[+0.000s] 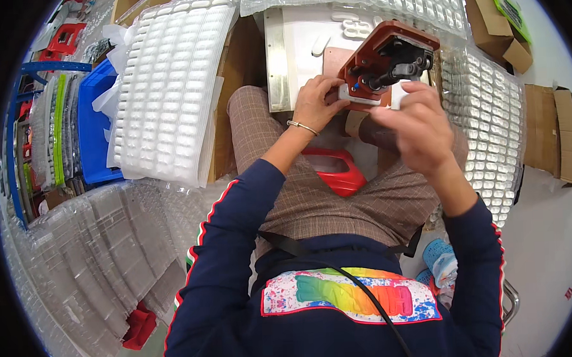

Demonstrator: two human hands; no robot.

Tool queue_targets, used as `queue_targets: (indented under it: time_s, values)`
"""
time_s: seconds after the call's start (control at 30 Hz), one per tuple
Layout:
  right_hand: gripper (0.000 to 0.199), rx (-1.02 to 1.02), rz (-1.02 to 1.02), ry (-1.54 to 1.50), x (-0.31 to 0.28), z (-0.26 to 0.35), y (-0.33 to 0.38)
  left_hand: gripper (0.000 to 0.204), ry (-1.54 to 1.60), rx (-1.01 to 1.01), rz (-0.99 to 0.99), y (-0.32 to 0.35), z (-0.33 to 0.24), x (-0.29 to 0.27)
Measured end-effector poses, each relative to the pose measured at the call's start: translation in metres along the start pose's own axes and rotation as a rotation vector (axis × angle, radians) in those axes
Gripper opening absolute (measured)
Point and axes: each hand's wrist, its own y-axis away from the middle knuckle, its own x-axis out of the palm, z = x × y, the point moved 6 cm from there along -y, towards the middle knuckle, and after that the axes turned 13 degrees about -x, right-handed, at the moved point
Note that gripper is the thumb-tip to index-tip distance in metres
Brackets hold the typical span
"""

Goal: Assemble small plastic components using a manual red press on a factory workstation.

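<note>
A red-brown hand press with a black metal mechanism stands on the work table in front of me. Thumb and fingers of my left hand pinch the end of a white oblong plastic piece at the foot of the press. To the right of the press, my right hand hangs smeared by motion, its fingers curled. Whether it holds anything cannot be made out. Several loose white oval pieces lie on the white table top behind the press, and one more white piece lies to its left.
A stack of clear trays with white pieces stands at left, beside a blue bin. More filled trays lie at right and along the back. Cardboard boxes stand far right. A red stool shows between my legs.
</note>
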Motion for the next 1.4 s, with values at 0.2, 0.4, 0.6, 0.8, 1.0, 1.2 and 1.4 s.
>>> queue_targets:
  time_s: [0.2, 0.4, 0.6, 0.8, 1.0, 1.2, 1.4]
  values:
    - [0.04, -0.009, 0.051, 0.126, 0.018, -0.004, 0.006, 0.041, -0.012, -0.027, 0.01, 0.0, 0.002, 0.004]
    - [0.028, 0.299, -0.12, -0.233, -0.029, -0.024, -0.025, 0.04, -0.044, -0.078, 0.045, -0.005, 0.006, 0.002]
    - [0.032, 0.962, -0.497, -0.512, -0.041, -0.134, -0.04, 0.041, -0.164, -0.035, 0.072, -0.005, -0.008, 0.0]
    - [0.033, 1.168, -0.469, -0.292, 0.005, -0.155, 0.138, 0.034, 0.115, -0.208, 0.215, -0.035, 0.024, -0.014]
    - [0.023, 1.072, 0.009, -0.252, 0.074, -0.07, 0.178, 0.041, -0.221, -0.227, -0.041, -0.093, 0.038, -0.031]
    - [0.025, 1.023, 0.035, -0.236, 0.093, -0.07, 0.163, 0.044, -0.349, -0.319, 0.001, -0.119, 0.044, -0.015]
    - [0.014, 0.917, 0.052, -0.258, 0.055, -0.081, 0.165, 0.034, -0.273, -0.43, -0.004, -0.114, 0.056, -0.032]
